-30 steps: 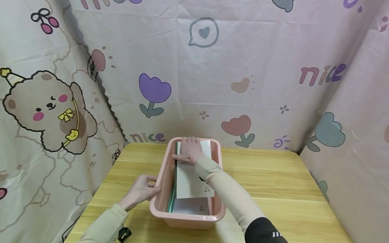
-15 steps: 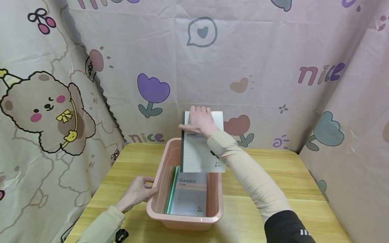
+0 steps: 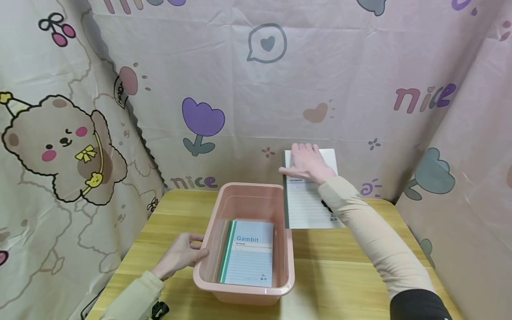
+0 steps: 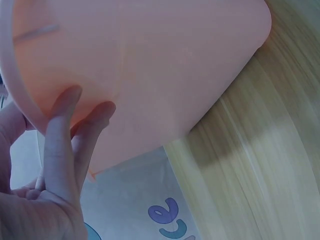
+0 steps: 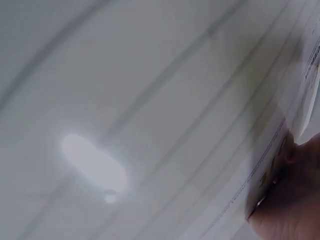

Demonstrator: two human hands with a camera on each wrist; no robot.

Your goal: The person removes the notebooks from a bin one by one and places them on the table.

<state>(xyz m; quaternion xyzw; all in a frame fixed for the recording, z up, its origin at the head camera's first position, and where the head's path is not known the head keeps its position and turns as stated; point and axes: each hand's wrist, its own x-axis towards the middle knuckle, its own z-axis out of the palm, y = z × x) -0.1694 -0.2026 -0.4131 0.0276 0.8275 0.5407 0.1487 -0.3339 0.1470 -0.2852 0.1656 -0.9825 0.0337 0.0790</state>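
On the wooden table (image 3: 348,275) sits a pink bin (image 3: 246,290), and the left hand (image 3: 181,257) has its side rim pinched, thumb inside, fingers pressed along the outer wall. Over to the right, the right hand (image 3: 310,165) has firm hold of a pale lined notebook (image 3: 306,206), fingertips at the top edge, thumb spread to the dark spine! It's up in the air just beside the bin. Down inside, a blue-white Gambit notebook (image 3: 250,262) lies face up, green along its spine.
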